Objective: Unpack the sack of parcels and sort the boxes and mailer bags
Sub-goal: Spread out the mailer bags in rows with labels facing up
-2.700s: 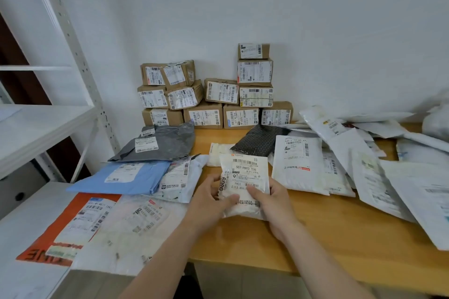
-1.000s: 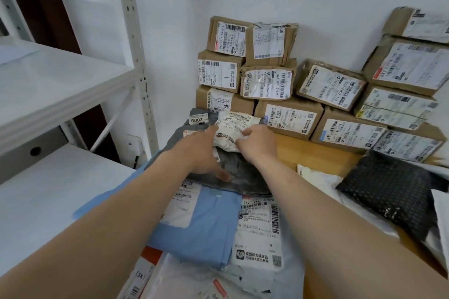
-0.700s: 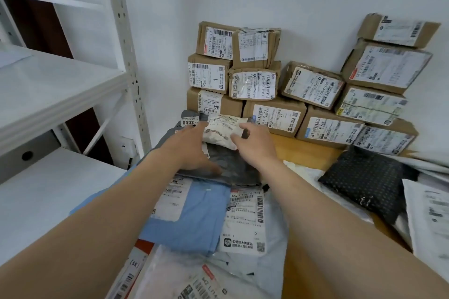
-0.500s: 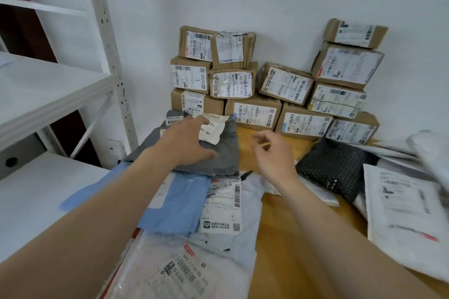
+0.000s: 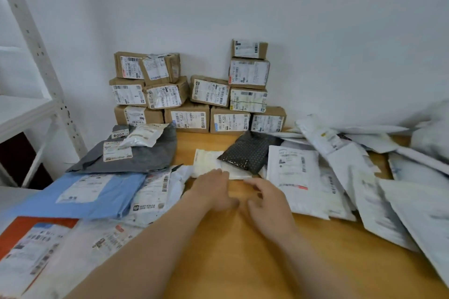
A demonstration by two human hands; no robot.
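Over the table (image 5: 202,140), left hand (image 5: 213,192); right hand (image 5: 267,204)

Wooden table (image 5: 243,262), light orange-brown top, bare at front centre.
- Back, against the wall (image 5: 315,31): cardboard boxes (image 5: 187,119), labelled, bottom row of four on the tabletop, more stacked above.
- Back left: grey mailer bag (image 5: 145,156), flat, label up.
- Left: blue mailer bag (image 5: 109,199), just in front of the grey one; white barcoded mailer bag (image 5: 158,192) beside it, overlapping its right edge.
- Front left: orange mailer bag (image 5: 21,224) and translucent mailer bag (image 5: 85,250); the surface under them is hidden.
- Centre: cream padded packet (image 5: 206,162); black dotted mailer bag (image 5: 247,150) resting partly on its right end.
- Right: white labelled mailer bag (image 5: 294,177), then a loose overlapping heap of white mailer bags (image 5: 379,206) reaching the right edge.
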